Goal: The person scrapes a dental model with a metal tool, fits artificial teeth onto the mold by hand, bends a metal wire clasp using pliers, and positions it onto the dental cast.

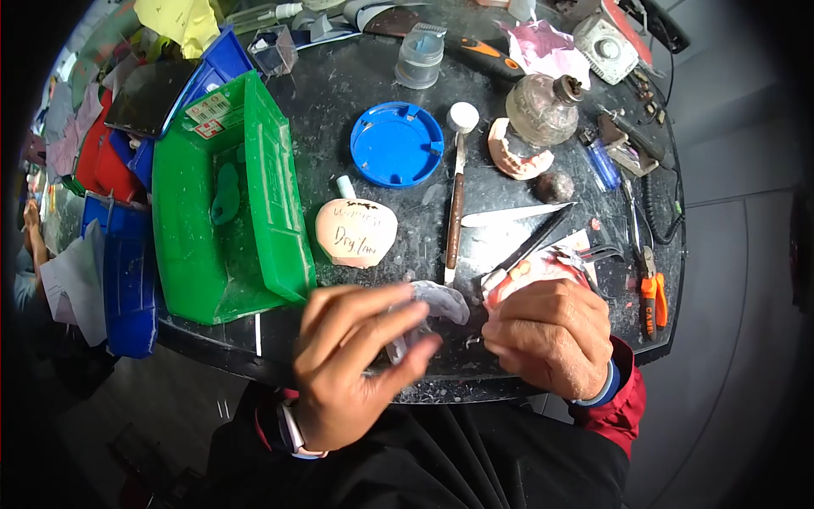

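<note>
My left hand (360, 360) is over the table's front edge, fingers and thumb apart, above a greyish curved piece (444, 304) that it partly covers. No firm grip on that piece shows. To the right, my right hand (551, 339) has its fingers curled together; whatever is between the fingertips is hidden. Just behind its knuckles lies a pink and white item (519, 273), partly covered. A cream plaster block (356, 233) with handwriting rests beyond my left hand. A brown-handled spatula (455, 212) lies between the hands, farther back.
On the left stand a green bin (284, 187) and blue bins (129, 288). Farther back are a blue round lid (397, 144), a glass bottle (543, 114) and a dental arch model (511, 157). A knife (513, 215) and orange-handled pliers (653, 297) lie to the right.
</note>
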`<state>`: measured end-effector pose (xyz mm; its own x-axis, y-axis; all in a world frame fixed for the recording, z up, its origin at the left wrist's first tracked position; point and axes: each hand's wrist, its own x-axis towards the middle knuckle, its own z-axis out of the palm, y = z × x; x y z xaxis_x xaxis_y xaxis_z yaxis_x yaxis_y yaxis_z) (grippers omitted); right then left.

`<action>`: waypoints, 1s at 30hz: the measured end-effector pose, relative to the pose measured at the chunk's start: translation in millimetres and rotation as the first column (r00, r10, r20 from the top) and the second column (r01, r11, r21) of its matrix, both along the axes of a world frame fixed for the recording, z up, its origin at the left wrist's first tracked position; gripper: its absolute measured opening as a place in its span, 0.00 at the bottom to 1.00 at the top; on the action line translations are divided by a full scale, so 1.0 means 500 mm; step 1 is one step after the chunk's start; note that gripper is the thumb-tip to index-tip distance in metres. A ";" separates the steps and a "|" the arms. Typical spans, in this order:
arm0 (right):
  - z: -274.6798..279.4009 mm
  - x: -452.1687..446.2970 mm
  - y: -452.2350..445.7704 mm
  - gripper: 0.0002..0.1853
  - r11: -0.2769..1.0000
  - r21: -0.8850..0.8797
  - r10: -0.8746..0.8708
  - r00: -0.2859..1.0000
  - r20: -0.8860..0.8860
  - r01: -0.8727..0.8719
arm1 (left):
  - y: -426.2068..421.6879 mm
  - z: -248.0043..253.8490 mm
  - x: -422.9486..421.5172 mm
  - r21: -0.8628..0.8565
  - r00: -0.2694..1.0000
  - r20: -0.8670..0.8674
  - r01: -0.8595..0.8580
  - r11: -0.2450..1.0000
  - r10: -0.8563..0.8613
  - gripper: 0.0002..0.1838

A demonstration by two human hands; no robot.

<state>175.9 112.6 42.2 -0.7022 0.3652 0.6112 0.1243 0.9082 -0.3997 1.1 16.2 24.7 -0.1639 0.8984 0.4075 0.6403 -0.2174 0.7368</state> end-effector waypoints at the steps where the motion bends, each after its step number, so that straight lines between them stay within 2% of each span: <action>1: 0.007 0.001 -0.001 0.12 0.998 -0.046 0.033 0.999 -0.030 -0.035 | -0.001 0.006 0.005 0.041 0.993 0.100 0.059 0.997 -0.063 0.14; 4: 0.021 0.004 -0.015 0.12 0.994 -0.089 0.060 0.995 -0.079 -0.067 | -0.002 0.014 0.029 0.138 0.881 0.419 0.178 0.974 -0.221 0.15; 6: 0.024 0.008 -0.022 0.13 0.997 -0.049 0.057 0.990 -0.126 -0.063 | -0.003 0.026 0.039 0.149 0.848 0.476 0.185 0.971 -0.235 0.14; 8: 0.036 0.028 -0.028 0.13 0.999 0.014 0.052 0.998 -0.043 -0.052 | -0.005 0.023 0.054 0.205 0.817 0.516 0.173 0.963 -0.257 0.12; 9: 0.033 0.033 -0.032 0.14 0.998 0.033 0.047 0.997 -0.062 -0.045 | -0.004 0.018 0.061 0.228 0.799 0.538 0.168 0.959 -0.268 0.11; 12: 0.042 0.052 -0.041 0.13 0.998 -0.009 0.063 0.997 -0.036 -0.064 | 0.000 0.008 0.071 0.306 0.747 0.572 0.188 0.933 -0.338 0.10; 14: 0.048 0.075 -0.043 0.13 1.000 -0.005 -0.004 1.000 -0.029 0.004 | 0.006 0.015 0.070 0.349 0.738 0.573 0.174 0.921 -0.356 0.10; 15: 0.034 0.099 -0.045 0.12 0.992 -0.029 -0.125 0.990 -0.063 0.124 | 0.006 0.016 0.069 0.356 0.723 0.592 0.163 0.920 -0.357 0.10; 16: 0.034 0.127 -0.049 0.11 0.934 0.001 -0.356 0.934 0.025 0.356 | 0.005 0.017 0.067 0.363 0.707 0.611 0.149 0.920 -0.355 0.10; 17: 0.041 0.143 -0.033 0.13 0.864 0.037 -0.503 0.854 0.132 0.503 | 0.003 0.017 0.064 0.376 0.683 0.625 0.161 0.912 -0.378 0.09; 18: 0.042 0.161 -0.025 0.13 0.807 0.010 -0.574 0.780 0.250 0.591 | 0.004 0.017 0.060 0.398 0.700 0.586 0.191 0.897 -0.409 0.09; 20: 0.011 0.193 -0.010 0.14 0.753 -0.022 -0.599 0.698 0.391 0.658 | 0.011 0.021 0.053 0.432 0.730 0.499 0.256 0.865 -0.466 0.09; 22: -0.027 0.209 -0.002 0.14 0.751 -0.057 -0.575 0.694 0.433 0.657 | 0.020 0.026 0.047 0.460 0.786 0.364 0.314 0.831 -0.499 0.09; 24: -0.046 0.216 0.008 0.13 0.799 0.056 -0.563 0.714 0.415 0.598 | 0.035 0.033 0.042 0.495 0.838 0.178 0.376 0.783 -0.515 0.08; 26: -0.052 0.218 0.012 0.13 0.821 0.132 -0.553 0.718 0.422 0.555 | 0.026 0.046 0.039 0.406 0.803 0.227 0.436 0.803 -0.551 0.09; 28: -0.053 0.218 0.017 0.11 0.828 0.121 -0.546 0.736 0.400 0.548 | 0.014 0.058 0.032 0.311 0.748 0.277 0.525 0.793 -0.604 0.12; 30: -0.056 0.222 0.025 0.10 0.827 0.133 -0.553 0.747 0.369 0.546 | 0.012 0.068 0.025 0.298 0.765 0.181 0.556 0.776 -0.618 0.13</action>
